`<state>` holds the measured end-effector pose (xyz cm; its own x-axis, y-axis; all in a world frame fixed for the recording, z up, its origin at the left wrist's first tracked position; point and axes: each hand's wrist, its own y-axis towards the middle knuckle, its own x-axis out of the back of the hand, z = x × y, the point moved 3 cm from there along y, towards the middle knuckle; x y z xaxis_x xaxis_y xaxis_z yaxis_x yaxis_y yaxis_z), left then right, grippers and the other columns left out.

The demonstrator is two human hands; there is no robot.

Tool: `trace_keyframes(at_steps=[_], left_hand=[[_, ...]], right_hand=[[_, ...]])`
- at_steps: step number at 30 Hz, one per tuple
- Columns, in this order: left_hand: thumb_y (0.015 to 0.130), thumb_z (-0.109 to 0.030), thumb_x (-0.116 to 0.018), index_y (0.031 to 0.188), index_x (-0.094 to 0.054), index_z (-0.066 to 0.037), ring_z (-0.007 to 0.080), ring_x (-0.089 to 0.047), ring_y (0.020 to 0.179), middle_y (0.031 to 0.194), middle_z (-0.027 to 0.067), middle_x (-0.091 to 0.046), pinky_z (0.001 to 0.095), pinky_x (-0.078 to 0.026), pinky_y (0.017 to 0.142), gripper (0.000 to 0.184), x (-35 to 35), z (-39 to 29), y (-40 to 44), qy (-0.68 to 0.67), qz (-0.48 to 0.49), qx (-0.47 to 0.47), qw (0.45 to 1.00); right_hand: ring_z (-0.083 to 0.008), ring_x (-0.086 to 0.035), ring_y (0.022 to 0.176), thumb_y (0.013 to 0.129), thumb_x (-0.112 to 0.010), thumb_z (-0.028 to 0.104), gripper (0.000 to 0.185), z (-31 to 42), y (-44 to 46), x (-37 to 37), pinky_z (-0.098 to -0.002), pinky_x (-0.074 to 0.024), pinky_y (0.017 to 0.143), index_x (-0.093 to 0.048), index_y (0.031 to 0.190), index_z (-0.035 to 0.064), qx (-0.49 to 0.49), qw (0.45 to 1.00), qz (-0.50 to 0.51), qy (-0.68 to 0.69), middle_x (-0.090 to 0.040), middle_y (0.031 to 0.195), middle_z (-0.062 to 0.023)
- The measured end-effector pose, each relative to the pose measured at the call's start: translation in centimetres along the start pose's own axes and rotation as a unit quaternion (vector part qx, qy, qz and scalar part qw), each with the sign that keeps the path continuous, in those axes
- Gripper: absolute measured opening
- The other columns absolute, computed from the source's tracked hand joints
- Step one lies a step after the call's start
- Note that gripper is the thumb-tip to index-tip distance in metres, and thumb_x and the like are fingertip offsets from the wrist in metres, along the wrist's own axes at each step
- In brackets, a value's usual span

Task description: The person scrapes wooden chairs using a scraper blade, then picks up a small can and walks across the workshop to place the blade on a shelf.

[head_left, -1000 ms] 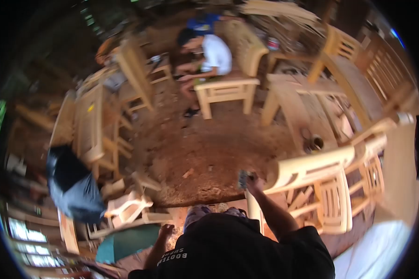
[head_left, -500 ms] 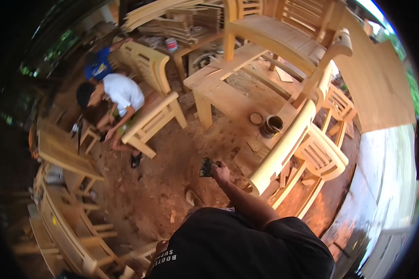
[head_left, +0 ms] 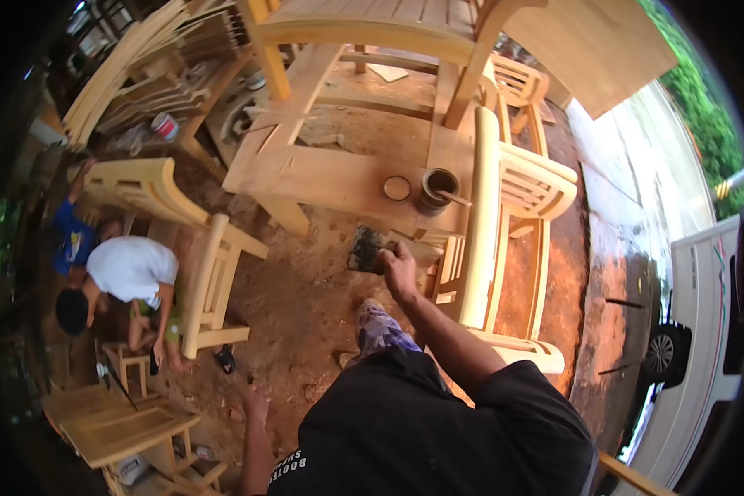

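Note:
My right hand is closed on the edge of a flat, dark-stained square piece, whose exact kind I cannot make out. It is held in front of me, close to the near edge of a wooden table frame. On that frame stand an open can of dark contents, with a stick or brush handle leaning out, and a round lid. Low at my left side hangs my left hand, its fingers curled. Anything inside them is too small to tell.
A wooden bench rests on the table frame. Unfinished chairs line the right. At left, a person in a white shirt bends beside a wooden chair, near another person in blue. A vehicle stands far right.
The view has turned and moved nearer the table frame. My right hand and the dark piece are now closer to the can. My left hand has come into view.

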<state>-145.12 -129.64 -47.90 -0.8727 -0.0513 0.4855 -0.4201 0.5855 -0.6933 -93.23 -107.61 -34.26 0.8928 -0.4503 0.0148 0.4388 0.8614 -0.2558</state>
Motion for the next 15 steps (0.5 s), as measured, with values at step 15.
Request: trace_keyframes(at_steps=[15], left_hand=[[0.086,-0.023,-0.07,0.114,-0.064,-0.007,0.0361,-0.06,0.115,0.125,0.0167,-0.063,0.0449,-0.05,0.098,0.033,-30.5,-50.3,-2.3,0.28,0.132,-0.603,0.735]], right_hand=[[-0.0103,-0.06,0.086,0.095,-0.058,0.01,0.016,19.0,9.4,21.7,-0.0263,-0.0504,0.08,-0.061,0.108,0.0016,0.263,0.921,-0.259,0.122,-0.066,0.098,-0.0043]])
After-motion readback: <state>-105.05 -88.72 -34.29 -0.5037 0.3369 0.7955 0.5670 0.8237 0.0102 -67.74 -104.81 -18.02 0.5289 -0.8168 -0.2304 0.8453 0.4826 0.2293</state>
